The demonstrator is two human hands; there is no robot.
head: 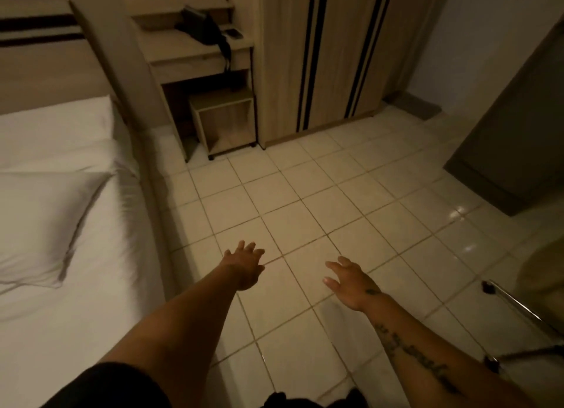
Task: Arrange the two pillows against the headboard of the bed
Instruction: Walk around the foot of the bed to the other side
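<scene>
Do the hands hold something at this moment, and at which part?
Nothing is held. The left hand and the right hand are both open and empty above the tiled floor, beside the bed.

- The left hand and right hand reach forward over the tiled floor, fingers spread, both empty.
- At nine o'clock lies the bed, one white pillow flat on it, well apart from the headboard.
- A second pillow rests against the headboard at ten o'clock.
- A wardrobe stands at twelve o'clock.
</scene>
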